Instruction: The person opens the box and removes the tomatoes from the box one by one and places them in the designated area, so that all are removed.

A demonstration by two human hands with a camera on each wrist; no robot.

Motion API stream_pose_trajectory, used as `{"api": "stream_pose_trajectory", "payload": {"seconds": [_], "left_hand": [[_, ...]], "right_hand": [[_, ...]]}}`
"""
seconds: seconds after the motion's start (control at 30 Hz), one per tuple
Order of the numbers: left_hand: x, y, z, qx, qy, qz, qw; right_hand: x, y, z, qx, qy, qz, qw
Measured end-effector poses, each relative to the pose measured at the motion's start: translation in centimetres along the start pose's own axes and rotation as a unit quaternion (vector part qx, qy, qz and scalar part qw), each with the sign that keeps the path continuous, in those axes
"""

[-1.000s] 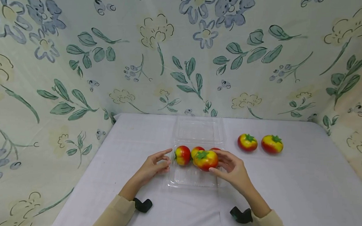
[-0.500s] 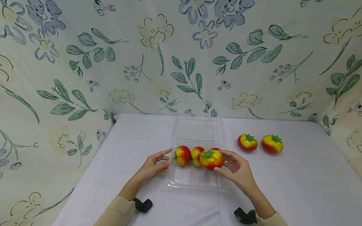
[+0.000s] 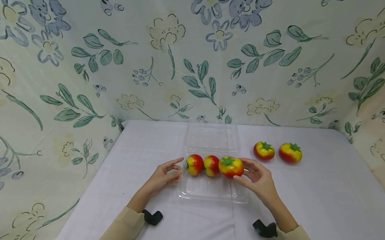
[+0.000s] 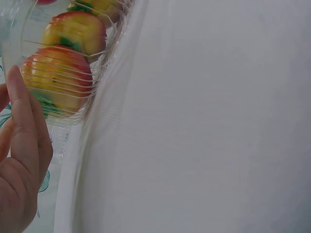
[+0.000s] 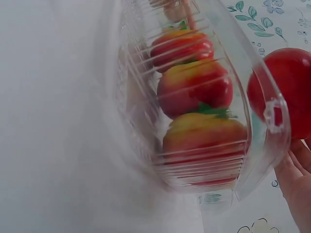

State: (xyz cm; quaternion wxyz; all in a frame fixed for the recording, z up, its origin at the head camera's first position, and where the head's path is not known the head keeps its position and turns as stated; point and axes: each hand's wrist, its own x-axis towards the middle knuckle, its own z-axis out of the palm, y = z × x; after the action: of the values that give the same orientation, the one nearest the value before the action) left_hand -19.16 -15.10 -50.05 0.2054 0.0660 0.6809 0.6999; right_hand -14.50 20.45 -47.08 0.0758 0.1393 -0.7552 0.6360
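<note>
In the head view my right hand [image 3: 257,178] grips a red-and-yellow tomato [image 3: 231,167] with a green leafy top, over the right part of a clear plastic clamshell box [image 3: 208,197]. The right wrist view has this tomato [image 5: 291,92] above the box rim, with several tomatoes lying on their sides inside. Two of those, a left tomato [image 3: 195,165] and a middle tomato [image 3: 211,165], show in the head view; the held one hides the one behind it. My left hand [image 3: 164,174] is at the box's left side, its extended index fingertip right at the rim.
The box's lid [image 3: 212,137] lies open toward the back edge of the white-covered table [image 3: 308,203]. Two more tomatoes stand at the back right: a nearer tomato [image 3: 264,151] and a farther-right tomato [image 3: 290,153]. A floral cloth [image 3: 189,44] hangs behind.
My right hand has moved to the right with the tomato, across the box, and the middle tomato has come into fuller view. My left hand has stayed in place.
</note>
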Motion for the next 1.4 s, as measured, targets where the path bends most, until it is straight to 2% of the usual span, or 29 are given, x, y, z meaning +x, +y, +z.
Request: {"api": "stream_pose_trajectory", "payload": {"seconds": [0.53,0.87,1.4], "left_hand": [[0.2,-0.3,-0.1,-0.012,-0.006,0.001,0.9999],[0.2,-0.2,-0.1,-0.009,0.001,-0.004,1.0000],[0.1,-0.3,-0.1,-0.008,-0.001,0.002,1.0000]], "right_hand": [[-0.1,-0.2,-1.9,-0.010,0.040,0.007,0.999],[-0.4,0.0,-3.2,-0.010,0.062,0.011,0.998],[-0.5,0.6,-5.9,-0.070,0.106,0.017,0.992]]}}
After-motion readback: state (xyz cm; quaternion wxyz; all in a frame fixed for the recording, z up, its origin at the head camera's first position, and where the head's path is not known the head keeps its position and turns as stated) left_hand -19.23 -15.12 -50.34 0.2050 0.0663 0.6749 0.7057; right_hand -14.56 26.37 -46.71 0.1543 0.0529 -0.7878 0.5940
